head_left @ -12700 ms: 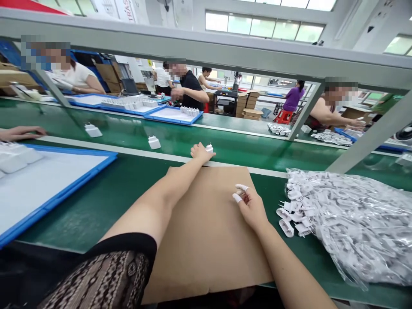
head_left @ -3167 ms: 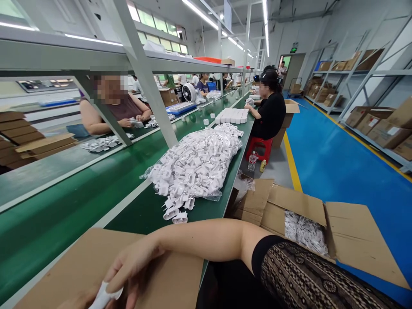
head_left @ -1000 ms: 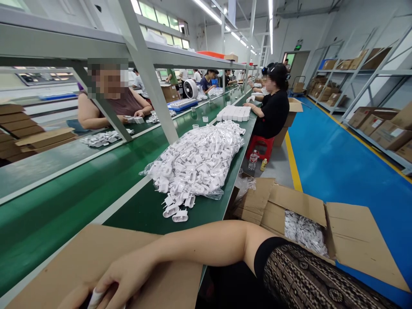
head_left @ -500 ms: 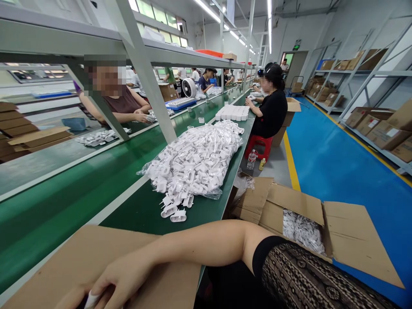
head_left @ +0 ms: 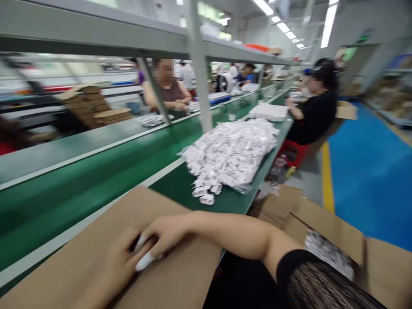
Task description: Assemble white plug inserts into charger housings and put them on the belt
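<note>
My left hand (head_left: 120, 257) and my right hand (head_left: 169, 234) meet over a sheet of brown cardboard (head_left: 96, 231) at the front of the bench. Their fingers close around a small white plastic piece (head_left: 143, 262), which is partly covered and blurred. Beyond the hands lies a heap of white plastic plug housings (head_left: 231, 150) on a clear plastic bag, with a few loose ones (head_left: 206, 198) at its near edge.
A metal post (head_left: 198, 73) and an overhead shelf (head_left: 96, 25) stand over the green bench. An open carton (head_left: 331, 231) holding white parts is on the floor at right. Co-workers sit across the bench and farther along, one on a red stool (head_left: 294, 152).
The view has swung left, so the heap and bench appear farther right. Both hands now show more fully, with the white piece between them.
</note>
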A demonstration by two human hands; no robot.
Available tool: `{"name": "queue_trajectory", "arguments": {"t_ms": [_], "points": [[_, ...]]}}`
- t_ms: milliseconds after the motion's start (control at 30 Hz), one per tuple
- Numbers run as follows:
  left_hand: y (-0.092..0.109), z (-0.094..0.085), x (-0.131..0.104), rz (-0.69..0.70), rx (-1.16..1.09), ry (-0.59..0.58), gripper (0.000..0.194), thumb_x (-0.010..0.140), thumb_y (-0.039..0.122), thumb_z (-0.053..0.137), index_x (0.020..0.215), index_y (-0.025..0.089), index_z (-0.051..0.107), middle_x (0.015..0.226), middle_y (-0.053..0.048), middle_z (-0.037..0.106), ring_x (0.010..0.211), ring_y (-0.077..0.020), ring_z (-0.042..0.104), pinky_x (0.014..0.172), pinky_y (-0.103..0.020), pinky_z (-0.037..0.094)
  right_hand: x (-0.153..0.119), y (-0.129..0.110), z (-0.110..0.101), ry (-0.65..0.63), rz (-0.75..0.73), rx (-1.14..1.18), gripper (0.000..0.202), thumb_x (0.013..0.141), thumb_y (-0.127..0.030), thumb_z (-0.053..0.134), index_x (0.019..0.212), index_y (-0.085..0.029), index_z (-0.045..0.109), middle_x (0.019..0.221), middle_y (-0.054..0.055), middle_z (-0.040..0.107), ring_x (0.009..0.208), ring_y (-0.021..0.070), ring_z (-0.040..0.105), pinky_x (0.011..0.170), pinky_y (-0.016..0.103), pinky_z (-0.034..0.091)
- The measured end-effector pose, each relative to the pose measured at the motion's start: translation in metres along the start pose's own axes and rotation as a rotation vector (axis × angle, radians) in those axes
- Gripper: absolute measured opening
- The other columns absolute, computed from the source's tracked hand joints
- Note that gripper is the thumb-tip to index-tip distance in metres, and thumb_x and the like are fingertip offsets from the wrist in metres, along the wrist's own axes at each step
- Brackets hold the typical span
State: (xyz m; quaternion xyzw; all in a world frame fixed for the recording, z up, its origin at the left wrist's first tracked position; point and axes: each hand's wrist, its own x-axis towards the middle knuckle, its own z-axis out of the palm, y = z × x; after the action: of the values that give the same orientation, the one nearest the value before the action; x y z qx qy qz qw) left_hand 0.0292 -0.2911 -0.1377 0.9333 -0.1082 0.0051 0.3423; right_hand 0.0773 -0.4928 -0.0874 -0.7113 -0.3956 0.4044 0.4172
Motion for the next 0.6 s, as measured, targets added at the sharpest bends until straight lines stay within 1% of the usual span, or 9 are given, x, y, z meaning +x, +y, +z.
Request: {"name": "queue_trajectory", "arguments": {"t_ms": [33, 67, 133, 167, 300, 433, 600], "points": [[0.006, -0.001, -0.002, -0.014, -0.007, -0.015, 0.048, 0.084, 0.068, 0.055, 0.079, 0.020, 0.061, 0.077, -0.005, 0.066, 0.070, -0.0225, 0.062, 0.060, -0.032, 0.049, -0.001, 0.000, 0.000, 0.013, 0.009, -0.044, 0.032, 0.081, -0.023, 0.079, 0.108, -0.014, 0.064, 0.074, -0.003, 0.067, 0.070, 0.0121, 0.067, 0.065, 0.019, 0.051], [0.012, -0.001, -0.002, -0.018, -0.006, -0.004, 0.045, 0.085, 0.064, 0.055, 0.078, 0.020, 0.060, 0.077, -0.005, 0.065, 0.071, -0.0214, 0.061, 0.061, -0.031, 0.047, -0.001, 0.000, 0.000, 0.040, 0.003, -0.082, 0.033, 0.081, -0.028, 0.081, 0.108, -0.015, 0.067, 0.076, -0.003, 0.068, 0.071, 0.0114, 0.066, 0.064, 0.018, 0.049], [0.018, -0.003, 0.001, -0.010, -0.023, 0.003, 0.037, 0.087, 0.056, 0.056, 0.079, 0.020, 0.059, 0.080, -0.004, 0.064, 0.075, -0.0196, 0.059, 0.064, -0.030, 0.044, 0.001, 0.003, -0.003, 0.077, 0.023, -0.101, 0.038, 0.081, -0.029, 0.080, 0.115, -0.016, 0.070, 0.080, -0.001, 0.070, 0.071, 0.0109, 0.065, 0.062, 0.018, 0.047], [0.019, -0.004, 0.003, -0.015, -0.025, 0.008, 0.034, 0.086, 0.053, 0.057, 0.077, 0.020, 0.058, 0.080, -0.003, 0.062, 0.075, -0.0189, 0.058, 0.065, -0.030, 0.043, 0.002, 0.005, -0.004, 0.081, 0.040, -0.099, 0.039, 0.079, -0.031, 0.081, 0.113, -0.016, 0.071, 0.080, -0.001, 0.070, 0.069, 0.0110, 0.064, 0.060, 0.018, 0.046], [0.018, -0.004, 0.003, -0.041, -0.079, 0.013, 0.024, 0.082, 0.043, 0.060, 0.079, 0.020, 0.057, 0.082, -0.002, 0.061, 0.076, -0.0177, 0.055, 0.066, -0.030, 0.040, 0.006, 0.008, -0.002, 0.085, 0.075, 0.008, 0.048, 0.075, -0.037, 0.085, 0.115, -0.015, 0.071, 0.080, 0.002, 0.070, 0.071, 0.0136, 0.067, 0.062, 0.020, 0.048], [0.016, -0.002, -0.001, -0.024, -0.116, 0.015, 0.020, 0.082, 0.039, 0.061, 0.081, 0.019, 0.058, 0.085, -0.002, 0.062, 0.076, -0.0172, 0.055, 0.066, -0.030, 0.039, 0.006, 0.007, 0.002, 0.079, 0.096, 0.071, 0.048, 0.076, -0.035, 0.084, 0.117, -0.016, 0.070, 0.086, 0.003, 0.071, 0.069, 0.0135, 0.068, 0.065, 0.022, 0.051], [0.016, -0.003, 0.000, -0.018, -0.126, 0.016, 0.017, 0.082, 0.036, 0.062, 0.082, 0.019, 0.059, 0.086, -0.002, 0.063, 0.077, -0.0172, 0.056, 0.066, -0.031, 0.039, 0.006, 0.006, 0.001, 0.085, 0.101, 0.036, 0.049, 0.076, -0.036, 0.085, 0.119, -0.017, 0.070, 0.075, 0.000, 0.069, 0.065, 0.0111, 0.062, 0.061, 0.020, 0.046]]}}
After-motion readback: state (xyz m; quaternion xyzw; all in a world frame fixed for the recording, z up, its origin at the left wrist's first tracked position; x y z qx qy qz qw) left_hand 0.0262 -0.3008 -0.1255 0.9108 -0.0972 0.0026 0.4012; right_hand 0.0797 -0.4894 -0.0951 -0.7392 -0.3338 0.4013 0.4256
